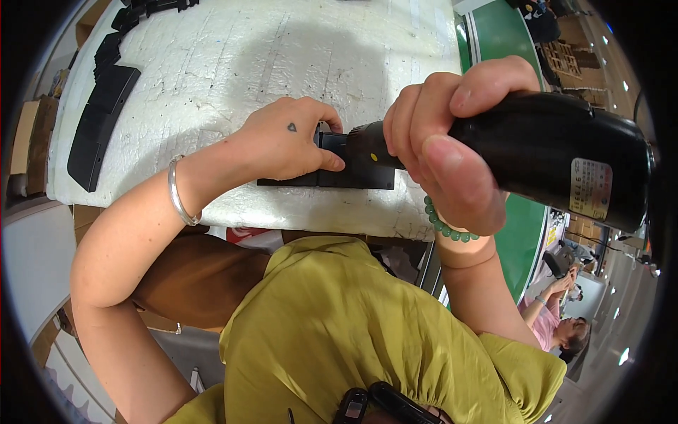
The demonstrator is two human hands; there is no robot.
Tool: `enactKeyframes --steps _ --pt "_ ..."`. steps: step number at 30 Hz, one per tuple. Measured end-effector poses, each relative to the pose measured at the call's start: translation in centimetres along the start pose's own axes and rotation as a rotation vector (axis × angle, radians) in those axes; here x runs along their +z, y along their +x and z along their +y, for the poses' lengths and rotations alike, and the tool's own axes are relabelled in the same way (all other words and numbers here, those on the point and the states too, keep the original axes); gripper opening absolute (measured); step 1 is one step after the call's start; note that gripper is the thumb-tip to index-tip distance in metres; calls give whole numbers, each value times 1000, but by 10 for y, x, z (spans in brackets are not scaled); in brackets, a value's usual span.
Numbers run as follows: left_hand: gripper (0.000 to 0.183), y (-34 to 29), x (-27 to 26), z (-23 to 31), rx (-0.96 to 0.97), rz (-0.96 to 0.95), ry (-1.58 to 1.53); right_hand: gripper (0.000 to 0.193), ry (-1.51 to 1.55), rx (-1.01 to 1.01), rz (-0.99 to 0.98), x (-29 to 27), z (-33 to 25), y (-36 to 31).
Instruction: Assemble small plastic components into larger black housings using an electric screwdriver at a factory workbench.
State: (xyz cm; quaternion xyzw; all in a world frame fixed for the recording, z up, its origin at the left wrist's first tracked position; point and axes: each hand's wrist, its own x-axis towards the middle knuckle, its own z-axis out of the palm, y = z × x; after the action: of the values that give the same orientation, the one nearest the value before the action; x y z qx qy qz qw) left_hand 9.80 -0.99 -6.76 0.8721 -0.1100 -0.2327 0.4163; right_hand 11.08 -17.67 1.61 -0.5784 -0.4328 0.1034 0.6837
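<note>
Right hand [448,141]: clenched round black electric screwdriver [544,148]. Left hand [286,138]: pinching black plastic housing [357,173]. Risk: screwdriver, if tilted, may skid, scratching housing.

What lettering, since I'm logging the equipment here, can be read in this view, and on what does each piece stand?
Pale, rounded sticker on the black handheld tool in the right hand: one larger number, which I won't copy; the finer lines are too small to read.
Red item below the work surface's edge: white marking, partly hidden, unreadable.
Left hand: a heart-shaped mark, no words.
</note>
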Motion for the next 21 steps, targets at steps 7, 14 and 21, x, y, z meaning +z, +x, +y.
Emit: enactKeyframes --steps 7,14,21 --pt "46 0 1 -5 25 33 20 28 -65 103 150 14 -5 -1" --pt "44 3 0 -2 -14 20 39 29 -45 101 79 15 0 7" --pt "39 -1 4 -13 62 94 -10 28 -134 -6 43 -23 -8 12"
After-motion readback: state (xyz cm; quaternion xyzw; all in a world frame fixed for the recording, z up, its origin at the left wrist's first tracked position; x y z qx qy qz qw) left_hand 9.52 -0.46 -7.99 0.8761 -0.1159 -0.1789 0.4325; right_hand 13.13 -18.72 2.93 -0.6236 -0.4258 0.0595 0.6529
